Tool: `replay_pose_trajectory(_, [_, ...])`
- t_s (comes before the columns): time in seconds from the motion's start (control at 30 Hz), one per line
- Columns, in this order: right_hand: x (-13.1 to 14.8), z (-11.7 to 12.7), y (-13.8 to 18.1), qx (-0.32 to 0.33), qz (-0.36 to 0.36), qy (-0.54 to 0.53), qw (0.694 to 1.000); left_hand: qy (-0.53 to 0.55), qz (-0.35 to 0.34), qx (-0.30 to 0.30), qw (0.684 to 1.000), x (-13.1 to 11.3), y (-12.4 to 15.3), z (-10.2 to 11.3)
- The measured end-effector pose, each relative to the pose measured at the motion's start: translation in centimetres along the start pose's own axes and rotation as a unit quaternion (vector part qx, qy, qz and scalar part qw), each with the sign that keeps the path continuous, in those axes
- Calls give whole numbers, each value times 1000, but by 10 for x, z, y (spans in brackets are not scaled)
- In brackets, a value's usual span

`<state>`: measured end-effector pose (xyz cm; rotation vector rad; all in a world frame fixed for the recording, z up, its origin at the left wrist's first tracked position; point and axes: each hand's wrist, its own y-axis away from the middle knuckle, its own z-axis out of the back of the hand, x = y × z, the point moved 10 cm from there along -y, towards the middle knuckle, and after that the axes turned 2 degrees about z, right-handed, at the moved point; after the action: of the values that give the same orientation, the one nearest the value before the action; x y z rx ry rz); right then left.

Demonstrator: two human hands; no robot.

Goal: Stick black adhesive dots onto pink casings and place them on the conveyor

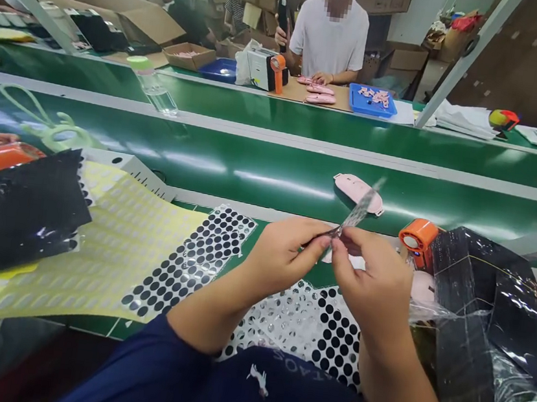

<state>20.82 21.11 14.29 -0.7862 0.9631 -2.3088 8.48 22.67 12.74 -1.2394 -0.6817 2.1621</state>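
My left hand [284, 255] and my right hand [377, 276] meet in front of me, thumbs and fingers pinched on a thin clear plastic strip [362, 206]. It slants up and to the right from between my fingertips. A small dark bit shows at my left fingertips; I cannot tell whether it is part of the strip. Below my hands lies a sheet of round black stickers [339, 340], many spots on its left part bare. Beyond the strip a pink oval case part [351, 188] rests on the green belt [263, 161].
At left are another dotted sticker sheet [165, 283], yellow label sheets [132, 230] and a black sheet [17, 216]. An orange fan [418, 236] and black plastic-wrapped packs [470, 271] crowd the right. Across the belt, a person in white works beside a blue tray [372, 109].
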Motion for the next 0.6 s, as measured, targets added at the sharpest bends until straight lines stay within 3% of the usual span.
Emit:
replay_pose_trajectory(0.13, [1,6,-2,-20,0,11,1000,-14,-26,11,999,-11,1,-2])
replay_pose_trajectory(0.37, [-1,13,-4,-64,-4,3,998,-38,-74,-23,996,-27,6,4])
replay_pose_trajectory(0.5, [-24,12,0,-55,-81,-81,992,12,-53,-22,998,-19,6,5])
replay_pose_trajectory(0.6, [-30,1,-1,-6,-111,-159,981,61,-1,-54,997,-2,3,11])
